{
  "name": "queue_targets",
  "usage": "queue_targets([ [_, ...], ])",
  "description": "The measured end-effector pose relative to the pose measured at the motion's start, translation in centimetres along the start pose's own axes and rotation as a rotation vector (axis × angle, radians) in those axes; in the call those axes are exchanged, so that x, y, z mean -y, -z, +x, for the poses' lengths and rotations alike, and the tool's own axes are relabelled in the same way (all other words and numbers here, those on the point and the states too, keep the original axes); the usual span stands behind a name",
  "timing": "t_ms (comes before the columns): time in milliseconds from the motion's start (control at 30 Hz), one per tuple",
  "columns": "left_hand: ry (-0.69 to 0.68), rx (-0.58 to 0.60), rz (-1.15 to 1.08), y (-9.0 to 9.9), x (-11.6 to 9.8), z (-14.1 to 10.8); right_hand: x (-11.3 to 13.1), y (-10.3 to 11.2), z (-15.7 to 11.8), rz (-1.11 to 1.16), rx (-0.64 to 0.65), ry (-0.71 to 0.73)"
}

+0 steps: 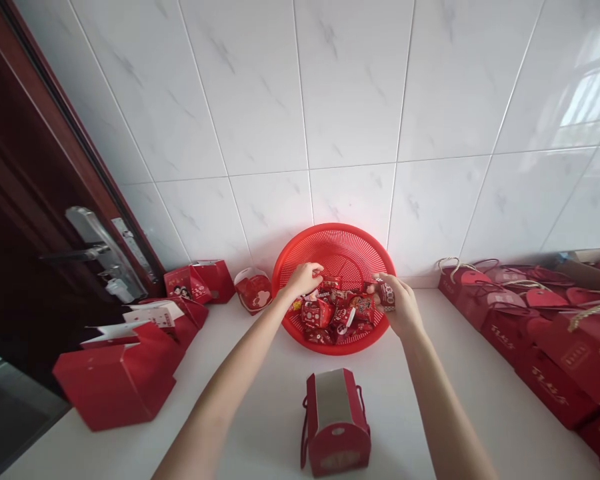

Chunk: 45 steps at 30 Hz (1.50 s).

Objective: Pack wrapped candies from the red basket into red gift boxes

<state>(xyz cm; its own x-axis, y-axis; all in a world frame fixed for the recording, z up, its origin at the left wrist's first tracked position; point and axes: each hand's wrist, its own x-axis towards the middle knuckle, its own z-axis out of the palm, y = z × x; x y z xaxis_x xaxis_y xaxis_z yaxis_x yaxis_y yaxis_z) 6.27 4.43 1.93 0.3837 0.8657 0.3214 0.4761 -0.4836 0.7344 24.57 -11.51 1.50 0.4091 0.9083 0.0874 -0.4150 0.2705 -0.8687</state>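
Observation:
A round red plastic basket (335, 233) leans against the tiled wall, with several red wrapped sweets (337, 317) in its lower half. Over the basket's left side, my left hand (306, 279) has its fingers curled together near the sweets; whether they hold anything is too small to tell. On the right side of the basket, my right hand (400, 305) grips a dark red packet with white marks (387, 294). In front of the basket stands a small red box (339, 450) with cord handles and a pale top panel.
Open red boxes (125, 373) stand at the left, beside a dark door with a metal handle (100, 250). Near the basket is a red heart-patterned container (253, 291). Rows of red boxes with rope handles (540, 373) line the right side.

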Motion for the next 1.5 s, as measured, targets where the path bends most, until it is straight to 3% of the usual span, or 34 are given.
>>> queue_targets([
  [200, 0.023, 0.085, 0.097, -2.2, 0.1, 1.0, 0.3, 0.2, 0.1, 0.049, 0.001, -0.003],
  [367, -0.064, 0.159, 0.062, -2.1, -0.7, 0.2, -0.2, 0.5, 0.5, 0.074, 0.013, 0.002],
  [667, -0.454, -0.047, -0.267, -1.1, -3.3, -5.2, -1.5, 0.1, 0.8, 0.056, 0.044, -0.066],
  [867, -0.528, -0.116, -0.332, -1.9, -3.5, -7.4, -0.5, -1.0, -0.8, 0.018, 0.193, -0.16],
  [967, -0.489, -0.133, -0.373, -2.3, -3.5, -7.7, -0.2, -1.3, -1.3, -0.001, 0.262, -0.153],
  [1067, -0.328, -0.114, -0.494, -2.4, -3.8, -8.1, -0.3, -1.3, -1.3, -0.022, 0.256, -0.074],
  [1167, -0.139, 0.009, -0.674, -2.3, -4.2, -8.6, -0.4, -1.2, -1.3, -0.068, 0.254, 0.01],
  [1267, -0.09, 0.112, -0.755, -2.3, -4.5, -8.9, -0.7, -1.3, -1.2, -0.111, 0.273, 0.049],
  [1500, -0.071, -0.034, -0.787, -2.5, -4.5, -9.2, -1.5, -1.7, -1.0, -0.089, 0.285, -0.038],
])
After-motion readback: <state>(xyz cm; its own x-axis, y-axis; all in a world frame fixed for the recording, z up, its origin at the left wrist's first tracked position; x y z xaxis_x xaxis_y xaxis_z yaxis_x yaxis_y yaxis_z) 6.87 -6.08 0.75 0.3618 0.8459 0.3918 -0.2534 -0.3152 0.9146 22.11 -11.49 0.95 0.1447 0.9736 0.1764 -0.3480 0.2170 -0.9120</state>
